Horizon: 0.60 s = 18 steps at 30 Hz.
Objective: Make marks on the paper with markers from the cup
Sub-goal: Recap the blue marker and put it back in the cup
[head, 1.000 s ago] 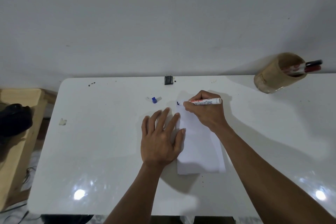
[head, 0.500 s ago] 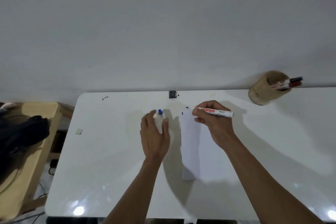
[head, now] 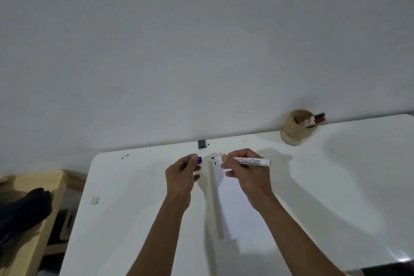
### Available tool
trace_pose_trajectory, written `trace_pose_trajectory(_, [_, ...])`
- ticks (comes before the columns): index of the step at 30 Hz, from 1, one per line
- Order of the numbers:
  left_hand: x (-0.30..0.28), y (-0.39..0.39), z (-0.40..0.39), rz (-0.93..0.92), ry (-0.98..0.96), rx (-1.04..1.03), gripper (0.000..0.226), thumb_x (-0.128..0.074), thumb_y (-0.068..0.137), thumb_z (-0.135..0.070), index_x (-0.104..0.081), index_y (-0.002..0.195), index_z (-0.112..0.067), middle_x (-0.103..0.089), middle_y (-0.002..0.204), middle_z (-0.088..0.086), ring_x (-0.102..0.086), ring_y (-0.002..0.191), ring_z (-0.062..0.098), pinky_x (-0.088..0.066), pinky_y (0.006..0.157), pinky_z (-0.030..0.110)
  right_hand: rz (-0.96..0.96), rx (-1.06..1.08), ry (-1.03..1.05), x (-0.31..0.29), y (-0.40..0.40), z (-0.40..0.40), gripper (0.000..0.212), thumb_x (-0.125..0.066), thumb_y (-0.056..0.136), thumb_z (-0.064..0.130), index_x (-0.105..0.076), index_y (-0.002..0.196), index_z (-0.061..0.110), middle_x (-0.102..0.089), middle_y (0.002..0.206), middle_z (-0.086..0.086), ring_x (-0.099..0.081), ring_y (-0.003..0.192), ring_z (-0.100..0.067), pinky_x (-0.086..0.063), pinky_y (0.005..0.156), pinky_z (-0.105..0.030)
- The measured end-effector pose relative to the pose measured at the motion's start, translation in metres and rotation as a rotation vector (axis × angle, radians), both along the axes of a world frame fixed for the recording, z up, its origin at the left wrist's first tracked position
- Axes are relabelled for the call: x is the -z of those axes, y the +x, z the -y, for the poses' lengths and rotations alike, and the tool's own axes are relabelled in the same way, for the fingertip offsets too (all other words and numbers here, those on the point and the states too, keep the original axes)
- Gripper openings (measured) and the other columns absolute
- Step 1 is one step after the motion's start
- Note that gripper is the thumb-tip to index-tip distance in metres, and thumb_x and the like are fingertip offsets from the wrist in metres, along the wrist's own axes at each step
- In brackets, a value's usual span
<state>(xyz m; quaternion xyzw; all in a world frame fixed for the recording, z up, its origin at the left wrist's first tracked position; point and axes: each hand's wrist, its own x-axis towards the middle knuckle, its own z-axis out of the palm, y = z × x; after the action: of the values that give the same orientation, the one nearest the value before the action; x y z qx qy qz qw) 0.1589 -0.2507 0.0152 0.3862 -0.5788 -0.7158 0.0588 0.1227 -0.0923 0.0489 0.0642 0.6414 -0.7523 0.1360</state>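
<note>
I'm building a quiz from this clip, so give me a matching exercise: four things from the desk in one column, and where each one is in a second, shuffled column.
Things:
1. blue cap
2. white marker
3. cup
4. paper

Places:
A. flat on the table, between the two forearms
B. at the back of the table, near the wall, with markers sticking out
C. at the fingertips of the left hand
D. gripped in the right hand, uncapped tip pointing left

Pairs: 1-C, 2-D, 3-B, 4-A
</note>
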Motion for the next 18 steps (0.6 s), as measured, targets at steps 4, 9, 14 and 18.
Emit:
trace_pose_trajectory(4, [-0.027,0.013,-0.003,-0.106,0.261,-0.032,0.020,-0.064,0.095,-0.024,-0.076,0.093,-0.009,-0.071,0.088,0.004,-0.063,0.078,0.018,-0.051,0.075,0.034,-0.062,-0.014,-0.001,-0.016,0.011,0.012,0.013,-0.081,0.084,0.009,-0.070,0.084,0.002,-0.077,0.084,-0.019,-0.079,0.079,-0.029,-0.061,0.064,-0.029])
trace_pose_trajectory(9, [-0.042,0.027,-0.005,-0.163,0.318,-0.014,0.020,-0.064,0.095,-0.024,-0.079,0.090,-0.011,-0.070,0.086,0.006,-0.061,0.079,0.019,-0.050,0.076,0.034,-0.078,-0.024,0.009,-0.026,0.024,0.017,0.016,-0.081,0.084,0.011,-0.070,0.086,0.000,-0.078,0.081,-0.014,-0.079,0.077,-0.026,-0.061,0.063,-0.028])
trace_pose_trajectory(14, [-0.046,0.035,-0.009,-0.183,0.291,0.047,0.017,-0.065,0.094,-0.021,-0.079,0.092,-0.012,-0.073,0.088,0.003,-0.062,0.084,0.020,-0.050,0.076,0.034,-0.089,-0.021,0.052,-0.026,0.031,0.015,0.016,-0.081,0.084,0.013,-0.071,0.088,0.002,-0.078,0.077,-0.009,-0.079,0.076,-0.023,-0.061,0.062,-0.027])
trace_pose_trajectory(18, [-0.047,0.037,-0.017,-0.180,0.272,0.094,0.018,-0.064,0.095,-0.019,-0.077,0.097,-0.008,-0.074,0.086,0.003,-0.062,0.083,0.019,-0.052,0.074,0.033,-0.110,-0.017,0.109,-0.025,0.034,0.010,0.013,-0.082,0.084,0.016,-0.073,0.086,0.007,-0.079,0.074,-0.005,-0.076,0.069,-0.017,-0.061,0.060,-0.025])
